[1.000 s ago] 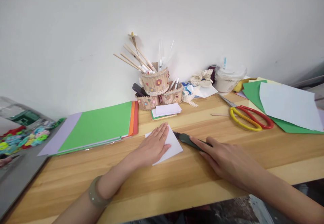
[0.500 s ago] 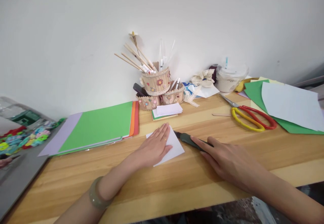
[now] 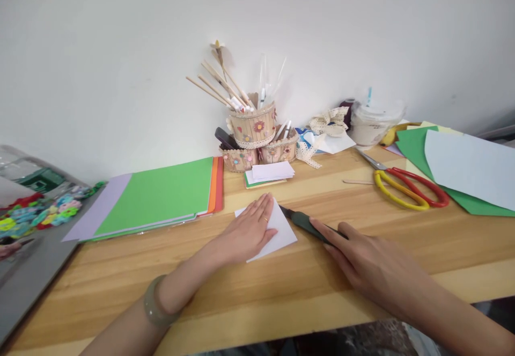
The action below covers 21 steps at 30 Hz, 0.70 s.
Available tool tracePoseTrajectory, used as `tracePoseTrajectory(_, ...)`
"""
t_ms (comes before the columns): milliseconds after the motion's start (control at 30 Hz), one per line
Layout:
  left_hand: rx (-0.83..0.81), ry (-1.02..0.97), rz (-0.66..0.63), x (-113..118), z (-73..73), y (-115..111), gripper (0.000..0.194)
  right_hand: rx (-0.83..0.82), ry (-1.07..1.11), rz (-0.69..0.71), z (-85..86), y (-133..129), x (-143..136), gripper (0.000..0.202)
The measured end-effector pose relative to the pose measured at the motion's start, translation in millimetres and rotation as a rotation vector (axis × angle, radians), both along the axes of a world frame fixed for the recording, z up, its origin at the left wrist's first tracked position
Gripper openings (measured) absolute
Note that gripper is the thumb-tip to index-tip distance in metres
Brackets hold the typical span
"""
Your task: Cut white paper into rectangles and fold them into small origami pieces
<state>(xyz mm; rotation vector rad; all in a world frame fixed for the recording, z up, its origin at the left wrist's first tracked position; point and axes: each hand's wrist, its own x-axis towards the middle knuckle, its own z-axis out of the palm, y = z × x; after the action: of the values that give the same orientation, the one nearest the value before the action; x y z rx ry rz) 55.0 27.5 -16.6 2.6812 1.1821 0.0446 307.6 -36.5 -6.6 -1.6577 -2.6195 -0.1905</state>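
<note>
Only the view has slid and tipped a little since the earlier frame; both hands keep the same places by the paper. Far left, lots of bright little bits [image 3: 60, 211] lie on a grey top. Next, big colored sheets [image 3: 161, 195], mostly green and purple, lie in a pile on the wooden desk [image 3: 225, 302]. The left hand [image 3: 249, 230] lies flat on the white paper [image 3: 284, 231], with its fingers close together and its thumb poking out. Behind it, three flowery pots [image 3: 253, 130] hold sticks and pens, one pot sitting on top of two. Small cut papers [image 3: 273, 172] are stacked in front of them. The green-handled knife [image 3: 303, 220] has its dark tip just beside the right edge of the white paper; I can't tell if they touch. The right hand [image 3: 362, 251] pinches the handle, with its pointer finger stretched along it. Farther right are a lacy bow [image 3: 330, 121], a tub [image 3: 370, 125], open scissors [image 3: 396, 185] with one yellow loop and one red loop, and blue-white and green sheets [image 3: 475, 168].
</note>
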Motion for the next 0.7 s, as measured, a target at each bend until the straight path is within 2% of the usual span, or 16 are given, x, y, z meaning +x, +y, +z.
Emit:
tracePoseTrajectory(467,-0.004,0.009,0.004,-1.6,-3.6,1.0,0.063,-0.038,-0.059,-0.068,13.7,9.8,-16.4,0.048)
tracePoseTrajectory(700,-0.015,0.039,0.012,1.4,1.6,0.0,0.063,-0.028,-0.039,-0.077,16.8,7.9,-20.8,0.047)
